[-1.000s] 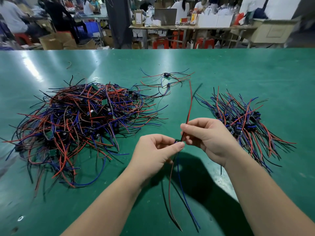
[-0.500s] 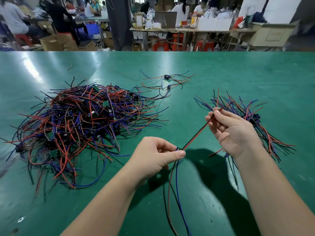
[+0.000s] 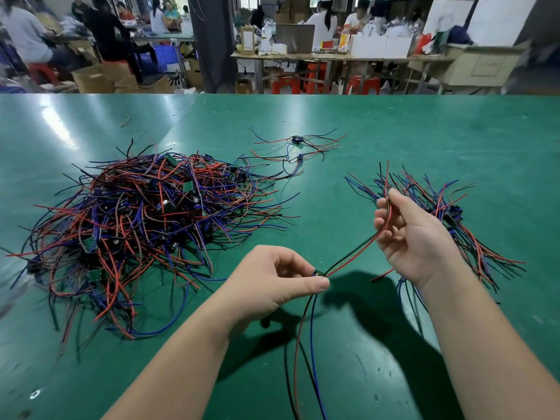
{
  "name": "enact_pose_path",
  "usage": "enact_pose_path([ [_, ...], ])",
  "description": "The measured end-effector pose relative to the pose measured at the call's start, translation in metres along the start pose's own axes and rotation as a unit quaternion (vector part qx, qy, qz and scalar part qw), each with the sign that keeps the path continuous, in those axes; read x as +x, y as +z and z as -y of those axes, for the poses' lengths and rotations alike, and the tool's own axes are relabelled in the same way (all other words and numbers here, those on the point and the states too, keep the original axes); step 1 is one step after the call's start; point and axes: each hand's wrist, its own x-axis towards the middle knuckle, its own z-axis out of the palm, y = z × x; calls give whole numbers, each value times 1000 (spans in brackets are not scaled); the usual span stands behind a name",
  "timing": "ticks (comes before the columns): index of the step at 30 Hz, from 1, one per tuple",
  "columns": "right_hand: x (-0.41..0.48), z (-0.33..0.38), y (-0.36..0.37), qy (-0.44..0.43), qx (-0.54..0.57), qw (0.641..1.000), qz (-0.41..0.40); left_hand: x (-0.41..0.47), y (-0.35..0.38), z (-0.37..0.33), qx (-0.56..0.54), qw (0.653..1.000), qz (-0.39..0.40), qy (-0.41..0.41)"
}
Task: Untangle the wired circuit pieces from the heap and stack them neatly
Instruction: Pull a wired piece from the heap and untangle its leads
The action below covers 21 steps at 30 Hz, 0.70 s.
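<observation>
Left hand (image 3: 272,280) pinches a wired circuit piece (image 3: 318,272) above the green table (image 3: 424,131). Right hand (image 3: 415,234) curls round its red and black leads (image 3: 354,257), while other leads dangle below. Tangled heap (image 3: 145,225) lies to the left. Sorted stack (image 3: 481,250) lies to the right, partly behind the right hand. The piece's board is mostly hidden by fingertips.

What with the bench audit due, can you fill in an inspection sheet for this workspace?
Surface: green table, scuffed, glare at far left.
Job's things: tangled heap on the left; sorted stack on the right; one piece stretched between the hands.
Clutter: two loose pieces at the far middle.
Grippers: left hand pinches the piece where its wires meet; right hand holds its red and black wires.
Cables: nothing seen beyond the pieces' own wires.
Surroundings: people working behind, boxes, red stools.
</observation>
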Motion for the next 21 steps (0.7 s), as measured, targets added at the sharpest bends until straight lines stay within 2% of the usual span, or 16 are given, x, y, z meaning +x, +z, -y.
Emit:
enact_pose_path([
  [3,2,-1,0,17,19,998,59,-1,0,-6,-114,993,14,10],
  [6,2,-14,0,16,-127,989,81,0,1,-12,-302,953,26,2],
  [8,-2,-25,2,-25,-267,955,126,0,0,-15,-380,925,24,-7],
  [9,-5,-29,3,-41,-303,938,165,0,-1,-16,-405,914,19,-7],
  [11,-12,-35,8,-42,-278,923,261,1,0,-16,-433,901,0,-4],
  [13,-19,-40,15,-43,-195,924,327,2,1,-15,-425,905,-22,8],
  [14,-21,-42,19,-47,-164,928,331,3,2,-14,-405,914,-36,18],
  [18,-23,-47,28,5,-6,968,249,4,10,-6,-265,954,-113,81],
  [21,-22,-45,30,48,51,976,205,4,13,1,-119,975,-113,149],
])
